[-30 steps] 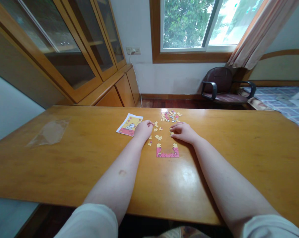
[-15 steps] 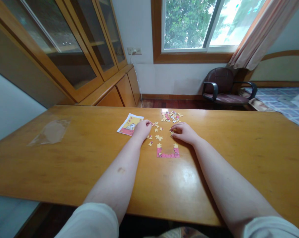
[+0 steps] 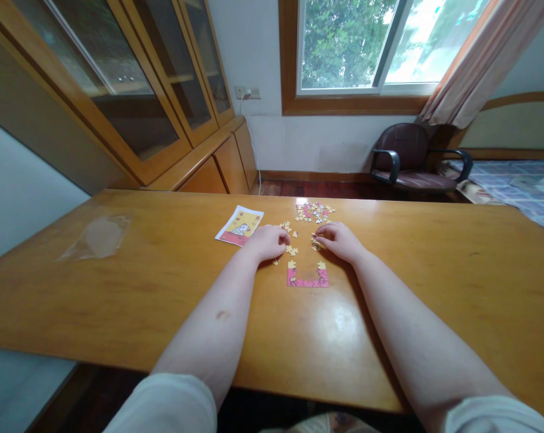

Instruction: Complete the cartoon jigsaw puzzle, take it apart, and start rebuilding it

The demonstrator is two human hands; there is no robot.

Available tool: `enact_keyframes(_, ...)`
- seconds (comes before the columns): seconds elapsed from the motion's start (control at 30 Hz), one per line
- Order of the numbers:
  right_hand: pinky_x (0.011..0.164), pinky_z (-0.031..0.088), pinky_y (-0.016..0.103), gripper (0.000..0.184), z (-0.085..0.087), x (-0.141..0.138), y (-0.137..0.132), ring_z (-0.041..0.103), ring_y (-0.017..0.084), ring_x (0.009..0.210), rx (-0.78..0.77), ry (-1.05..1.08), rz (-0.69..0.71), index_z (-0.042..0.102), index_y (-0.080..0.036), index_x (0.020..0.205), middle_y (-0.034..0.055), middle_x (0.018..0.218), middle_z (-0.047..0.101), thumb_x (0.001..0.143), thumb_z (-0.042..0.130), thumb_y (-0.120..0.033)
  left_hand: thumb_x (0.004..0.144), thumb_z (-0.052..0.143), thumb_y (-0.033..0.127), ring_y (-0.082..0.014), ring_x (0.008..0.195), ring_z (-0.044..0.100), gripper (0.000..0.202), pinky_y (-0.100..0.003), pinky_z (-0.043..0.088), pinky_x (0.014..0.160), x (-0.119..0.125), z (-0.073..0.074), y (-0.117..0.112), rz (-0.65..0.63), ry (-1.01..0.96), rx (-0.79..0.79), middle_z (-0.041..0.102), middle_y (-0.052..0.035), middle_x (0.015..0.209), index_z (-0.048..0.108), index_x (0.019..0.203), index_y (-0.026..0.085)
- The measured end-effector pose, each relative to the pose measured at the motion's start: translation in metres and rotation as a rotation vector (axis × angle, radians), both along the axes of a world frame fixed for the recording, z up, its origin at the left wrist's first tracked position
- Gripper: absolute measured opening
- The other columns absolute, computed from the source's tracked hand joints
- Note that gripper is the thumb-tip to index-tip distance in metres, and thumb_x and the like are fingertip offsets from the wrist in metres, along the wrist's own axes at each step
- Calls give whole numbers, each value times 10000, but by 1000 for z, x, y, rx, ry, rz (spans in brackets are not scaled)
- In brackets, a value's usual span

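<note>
My left hand [image 3: 269, 242] has its fingers curled down over loose yellow puzzle pieces [image 3: 292, 251]; whatever sits between the fingertips is hidden. Across a narrow gap, my right hand [image 3: 340, 242] pinches thumb and forefinger at a small puzzle piece [image 3: 315, 238], with another piece just below. Nearer to me lies a joined U-shaped section of pink and yellow puzzle [image 3: 308, 282], open at its far side. The printed picture card [image 3: 240, 227], yellow and pink with a white figure, lies left of my left hand, which is close to its right corner.
A heap of mixed puzzle pieces [image 3: 315, 210] lies near the far edge of the wooden table [image 3: 163, 288]. A clear plastic bag [image 3: 99, 236] is on the left. Beyond the table stand a glass-door cabinet [image 3: 200, 141] and a brown armchair [image 3: 407, 156].
My left hand has moved right and slightly toward me, now covering some loose pieces. My right hand's thumb and forefinger have drawn closer together. The view has shifted a little.
</note>
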State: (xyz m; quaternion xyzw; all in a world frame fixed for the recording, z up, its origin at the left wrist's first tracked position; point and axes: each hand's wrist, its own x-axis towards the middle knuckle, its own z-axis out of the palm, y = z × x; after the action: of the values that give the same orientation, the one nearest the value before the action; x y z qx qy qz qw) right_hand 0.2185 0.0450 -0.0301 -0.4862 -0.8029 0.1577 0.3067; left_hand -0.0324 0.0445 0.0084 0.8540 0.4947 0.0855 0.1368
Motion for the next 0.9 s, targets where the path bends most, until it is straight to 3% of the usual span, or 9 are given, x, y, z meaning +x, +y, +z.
enact_keyframes(0.13, 899, 451, 387, 135, 2, 0, 0, 609, 207, 901, -10, -1, -2, 713, -215, 824, 61, 912, 702, 792, 634, -320, 716, 583, 284, -195, 855, 621, 252, -277, 463, 782, -2, 0, -2, -42, 2, -31, 702, -16, 920, 720, 928, 271)
enact_keyframes(0.33, 888, 458, 381, 116, 2, 0, -1, 611, 205, 893, -19, -1, 2, 712, -216, 814, 52, 899, 702, 785, 645, -306, 727, 606, 325, -198, 852, 625, 204, -275, 468, 778, 0, -2, 0, -18, -34, -46, 690, -32, 935, 723, 879, 253)
enact_keyframes(0.7, 903, 446, 381, 108, 1, -1, -1, 606, 201, 901, -1, -39, 15, 722, -223, 828, 45, 918, 704, 739, 664, -244, 767, 601, 278, -165, 785, 621, 162, -268, 477, 742, 9, -4, -3, 40, -198, -114, 690, -16, 852, 677, 893, 210)
enact_keyframes(0.8, 935, 427, 396, 141, 0, -1, 0, 601, 206, 932, 19, -72, 25, 731, -231, 844, 41, 954, 702, 712, 682, -232, 802, 566, 251, -150, 828, 619, 182, -257, 478, 776, 19, -7, -7, 18, -340, -117, 692, -21, 920, 681, 932, 197)
enact_keyframes(0.9, 922, 436, 394, 144, -2, -1, 1, 605, 207, 924, 2, -83, 29, 733, -238, 860, 40, 952, 705, 727, 677, -248, 814, 554, 240, -153, 840, 617, 202, -262, 481, 792, 30, -10, -10, -57, -362, -163, 692, -32, 935, 696, 949, 192)
